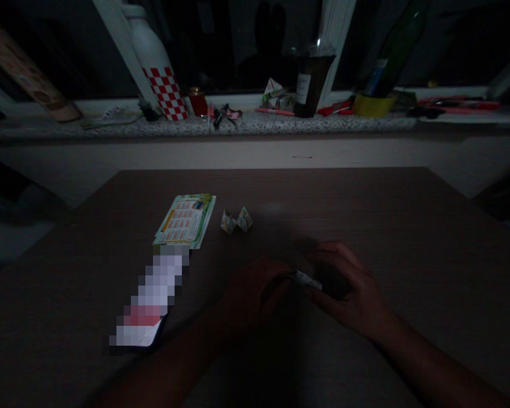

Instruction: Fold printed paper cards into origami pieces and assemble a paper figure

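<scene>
The small, pale, narrow piece of what looks like folded printed paper (306, 279) sits between your two hands, above or on the dark brown wood-grain table (391, 209); the dimness hides whether it touches the surface. Your left hand (255, 286) appears to pinch its left end between thumb and fingertips. Your right hand (357, 289) arches loosely, thumb and fingers spread apart, with the thumb just beside the piece's right end; whether they touch, you cannot tell here.

Expect it to handle as very light, crisp along any creases, easy to crush or tear and not especially slippery. A gentle fingertip hold at the two ends should suit it better than a squeeze across its middle.

Its long axis runs left to right across your view, slanting so the right end lies slightly nearer you. Its left end points into your left fingertips, its right towards your right thumb.
</scene>
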Demonstrator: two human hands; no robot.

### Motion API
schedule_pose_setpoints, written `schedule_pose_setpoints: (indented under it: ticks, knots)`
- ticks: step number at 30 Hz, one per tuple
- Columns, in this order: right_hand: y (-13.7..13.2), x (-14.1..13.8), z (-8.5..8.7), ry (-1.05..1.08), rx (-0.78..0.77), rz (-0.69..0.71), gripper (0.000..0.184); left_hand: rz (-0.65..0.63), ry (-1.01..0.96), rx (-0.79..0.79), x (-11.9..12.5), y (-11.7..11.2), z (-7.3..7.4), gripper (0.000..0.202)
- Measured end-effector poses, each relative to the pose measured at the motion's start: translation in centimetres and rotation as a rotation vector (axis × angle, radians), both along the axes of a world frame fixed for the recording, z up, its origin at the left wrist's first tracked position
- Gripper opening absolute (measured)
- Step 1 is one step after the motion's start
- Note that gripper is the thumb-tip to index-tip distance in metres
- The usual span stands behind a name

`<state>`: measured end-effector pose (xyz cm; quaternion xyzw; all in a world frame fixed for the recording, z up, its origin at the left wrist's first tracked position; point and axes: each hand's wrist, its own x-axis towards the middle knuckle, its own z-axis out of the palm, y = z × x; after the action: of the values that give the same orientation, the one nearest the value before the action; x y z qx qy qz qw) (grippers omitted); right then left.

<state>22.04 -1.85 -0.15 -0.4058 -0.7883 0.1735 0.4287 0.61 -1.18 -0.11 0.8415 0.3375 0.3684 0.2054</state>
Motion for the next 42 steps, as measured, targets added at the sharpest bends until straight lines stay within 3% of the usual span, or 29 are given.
schedule_pose_setpoints:
  ticks: [3, 5, 9, 13, 22, 36, 42]
  knots:
    - [0.13, -0.19, 0.05, 0.014, 0.053, 0.125, 0.033, -0.072, 0.087, -0.068, 0.15, -0.12, 0.13, 0.019]
    - [0.21, -0.35, 0.08, 0.062, 0.064, 0.179, 0.029, -0.054, 0.049, -0.114, 0.19, -0.18, 0.24, 0.020]
    - [0.23, -0.55, 0.15, 0.191, 0.031, 0.155, 0.025, 0.083, -0.097, -0.249, 0.10, 0.03, 0.46, 0.025]
    - [0.22, -0.65, 0.11, 0.265, -0.033, 0.145, 0.024, 0.087, -0.196, -0.315, 0.07, 0.47, 0.53, 0.010]
    - [-0.05, -0.54, -0.15, 0.220, -0.079, 0.038, 0.022, 0.063, -0.143, -0.242, 0.14, 0.25, 0.75, 0.009]
    - [0.00, -0.74, -0.12, 0.257, -0.044, 0.062, 0.018, 0.057, -0.143, -0.108, 0.21, 0.07, 0.56, 0.009]
    - [-0.01, -0.64, -0.35, 0.260, -0.051, 0.074, 0.018, 0.063, -0.111, -0.126, 0.22, -0.03, 0.78, 0.011]
